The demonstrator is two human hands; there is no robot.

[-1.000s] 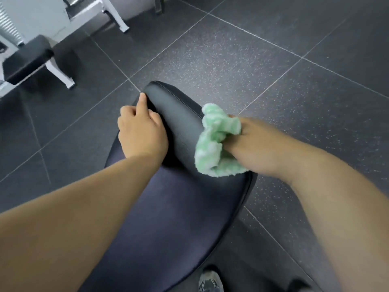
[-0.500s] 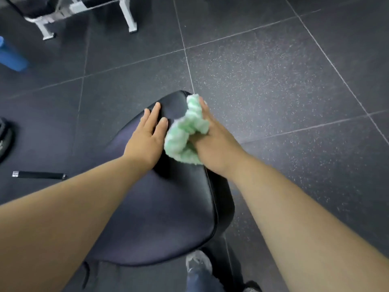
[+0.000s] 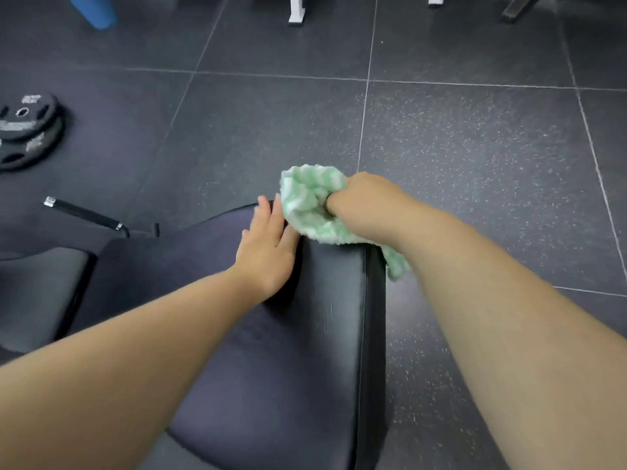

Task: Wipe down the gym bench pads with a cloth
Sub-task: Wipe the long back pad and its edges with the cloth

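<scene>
A black padded bench pad [image 3: 305,351] fills the lower middle of the view. My right hand [image 3: 366,205] is shut on a bunched green-and-white cloth [image 3: 310,203], pressed against the pad's far right corner, with a tail of cloth hanging over the right edge. My left hand [image 3: 268,247] lies flat on the pad just left of the cloth, fingers together and nearly touching it. Both forearms cover much of the pad's near part.
A second black pad [image 3: 37,293] sits at the left. Stacked black weight plates [image 3: 29,128] and a black bar handle [image 3: 86,215] lie on the dark rubber floor to the left. White bench legs [image 3: 297,10] and a blue object [image 3: 93,8] stand at the far edge.
The view has swung right along the pad. My right hand has carried the cloth to the pad's far right corner, and my left hand has stayed flat beside it.
</scene>
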